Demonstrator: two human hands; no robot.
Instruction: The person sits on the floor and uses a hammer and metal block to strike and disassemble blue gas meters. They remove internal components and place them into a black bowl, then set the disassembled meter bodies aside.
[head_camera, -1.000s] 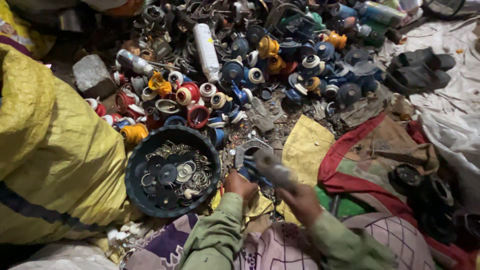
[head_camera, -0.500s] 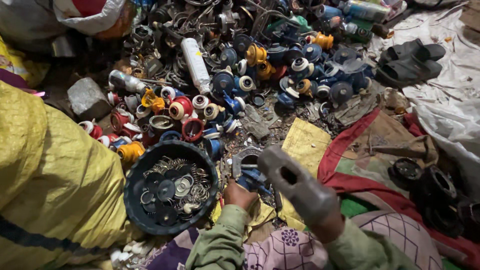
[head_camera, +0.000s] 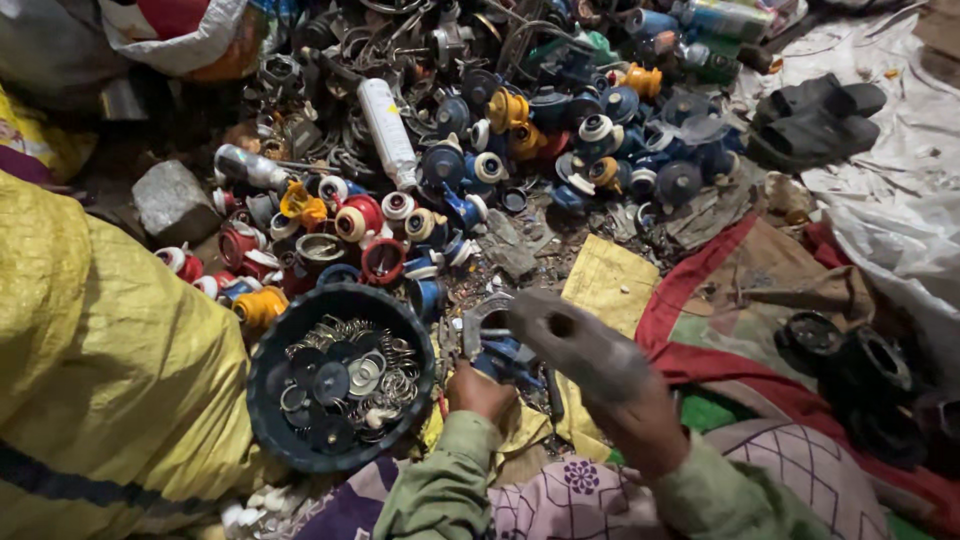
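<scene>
A small blue part (head_camera: 503, 357) is lying on the ground near the middle of the scene, just right of a dark round bowl (head_camera: 340, 388) of metal rings. The left hand (head_camera: 478, 390) is pinning it down, fingers curled closed on it. The right hand (head_camera: 640, 425) is gripping a blurred grey hammer-like tool (head_camera: 575, 340) with fingers wrapped fully round it, raised just above the part. Farther off, a pile of blue, red and yellow scrap fittings (head_camera: 480, 170) is spreading; a yellow sack (head_camera: 100, 350) is sitting at the left.
</scene>
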